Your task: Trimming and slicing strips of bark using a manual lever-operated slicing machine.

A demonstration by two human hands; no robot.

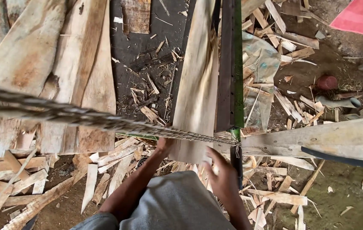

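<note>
A long pale wooden plank [197, 81] lies lengthwise away from me on a dark work surface [141, 51], its right edge against a dark metal rail with a green edge [231, 64]. My left hand [163, 146] grips the plank's near left corner from below. My right hand [220, 176] hovers just short of the plank's near end, fingers spread and blurred, holding nothing. A thick twisted rope [83, 116] crosses the view from the left to a knot at the rail's near end.
Rough wooden slabs [45, 64] are stacked at the left. Offcuts and splinters [275, 200] litter the ground on both sides. A broad board [318, 138] runs to the right. A pink sheet [362, 17] shows at the top right, a reddish round object [327, 82] below it.
</note>
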